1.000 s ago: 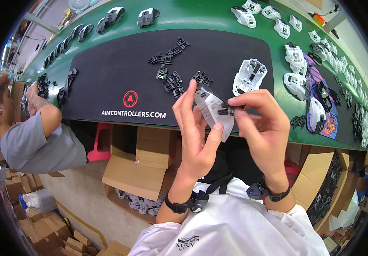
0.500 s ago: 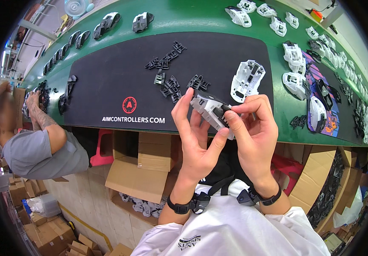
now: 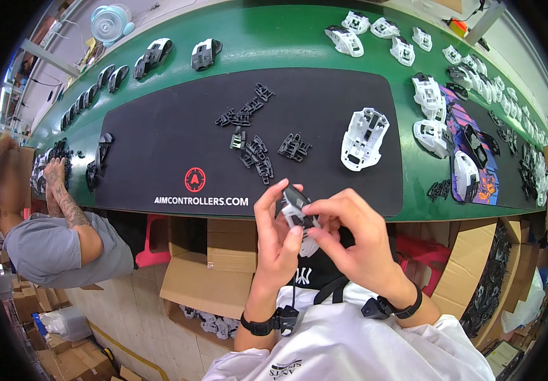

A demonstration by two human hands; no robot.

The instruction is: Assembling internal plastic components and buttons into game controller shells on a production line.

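Just beyond the table's front edge, a white and black computer mouse shell is held up between my two hands. My left hand cradles it from the left side, with the thumb against its near part. From the right, the fingertips of my right hand pinch at a black part in its middle, partly hidden by the fingers. A white mouse shell lies alone on the black desk mat. Several small black plastic clips are spread in loose clusters left of that shell.
White mouse shells line the green table at right; black-and-white ones stand along its far left. At left a co-worker handles black parts. Open cardboard boxes sit under the table's front edge.
My hands and the mouse shell have come down, nearer my body, and the shell is turned more upright. My right fingers have shifted over its middle. The whole view has tilted slightly.
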